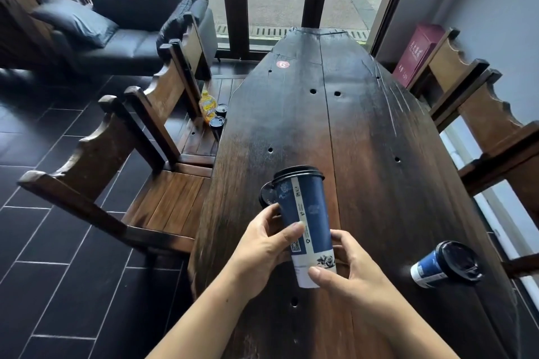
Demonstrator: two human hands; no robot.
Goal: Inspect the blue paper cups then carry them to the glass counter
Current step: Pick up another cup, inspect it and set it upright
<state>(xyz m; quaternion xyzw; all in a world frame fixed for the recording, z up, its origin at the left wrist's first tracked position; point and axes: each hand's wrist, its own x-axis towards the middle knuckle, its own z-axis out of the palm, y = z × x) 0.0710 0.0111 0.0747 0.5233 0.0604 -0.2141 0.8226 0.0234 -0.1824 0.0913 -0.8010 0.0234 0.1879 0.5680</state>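
A tall blue paper cup (306,213) with a black lid and a white label strip is held tilted above the dark wooden table (364,131). My left hand (262,248) grips its left side, thumb across the label. My right hand (347,265) holds its white base from the right. Behind the cup's left side a black lid (266,194) of another cup shows, mostly hidden. A shorter blue paper cup (446,264) with a black lid stands on the table near its right edge.
Wooden chairs (122,172) line the table's left side, and others stand on the right (481,114). A yellow bottle (207,106) and two dark cups (217,122) sit on a chair seat at left. A black sofa (125,32) and glass doors lie beyond.
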